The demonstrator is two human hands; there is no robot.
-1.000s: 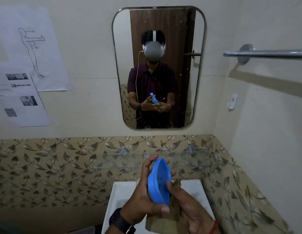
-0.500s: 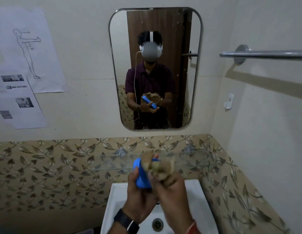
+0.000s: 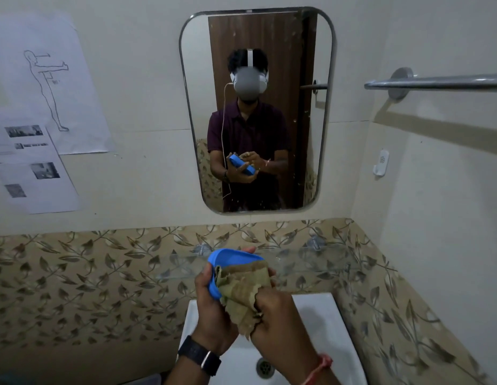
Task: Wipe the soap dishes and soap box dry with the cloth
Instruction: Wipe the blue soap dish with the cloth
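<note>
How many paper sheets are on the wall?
3, all left of the mirror: figure-drawing sheet on top, photo sheet below it, another photo sheet lowest. More may sit off-frame left.

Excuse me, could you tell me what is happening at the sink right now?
A person stands at a white ceramic sink below a wall mirror. The left hand grips a blue plastic soap dish, tilted on its edge. The right hand presses a crumpled olive-brown cloth into the dish to wipe it. A clear glass shelf runs behind the hands.
</note>
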